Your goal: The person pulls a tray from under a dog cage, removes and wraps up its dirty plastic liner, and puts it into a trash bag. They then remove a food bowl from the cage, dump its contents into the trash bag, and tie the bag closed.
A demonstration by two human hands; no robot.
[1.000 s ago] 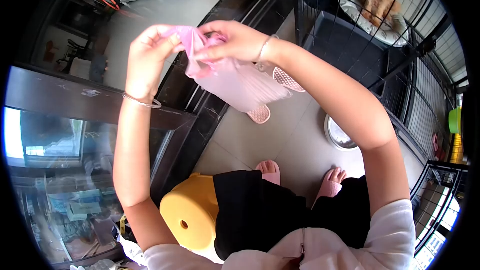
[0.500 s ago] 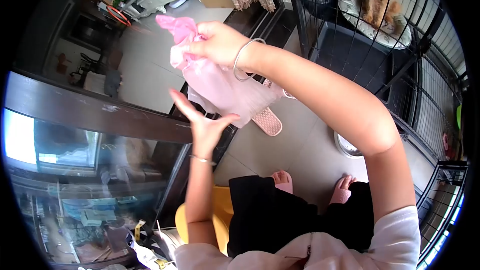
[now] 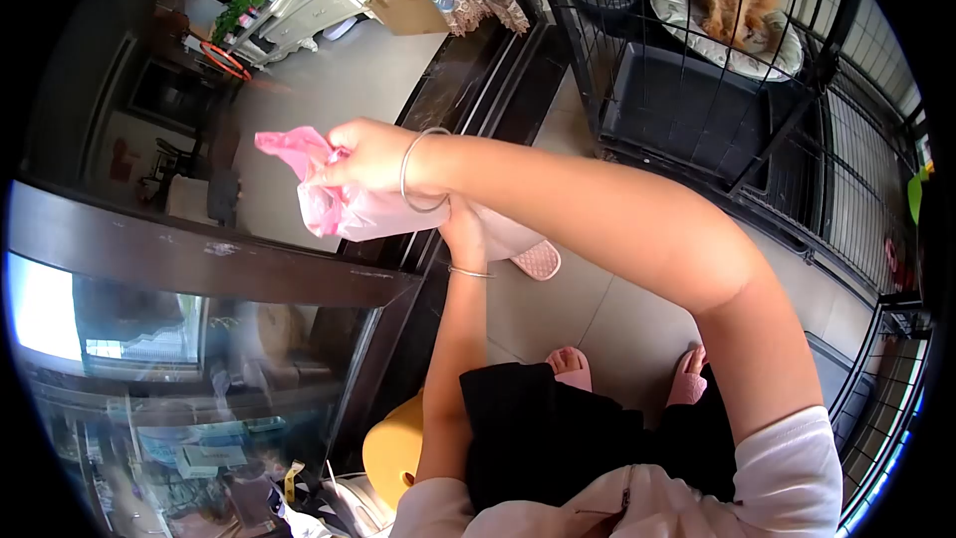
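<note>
My right hand (image 3: 366, 154), with a bangle at its wrist, pinches the bunched top of a pink plastic bag (image 3: 383, 221). A darker pink corner sticks out past its fingers. Lower along the bag, my left hand (image 3: 464, 229) is closed round the thin plastic, though my right forearm and the bag hide most of its fingers. The bag stretches sideways between both hands, and its pale lower end (image 3: 513, 236) hangs to the right of my left hand.
A pink slipper (image 3: 539, 261) lies on the tiles below the bag. At the right, a dog (image 3: 739, 0) sits on a cushion inside a black wire cage (image 3: 687, 139). A glass-fronted cabinet (image 3: 214, 264) stands at the left, near a yellow stool (image 3: 393, 448). A dark door track (image 3: 478, 70) crosses the floor.
My right hand has moved down and left with the bag. My left hand, open with fingers spread before, has moved up and right and closed on the bag's middle.
</note>
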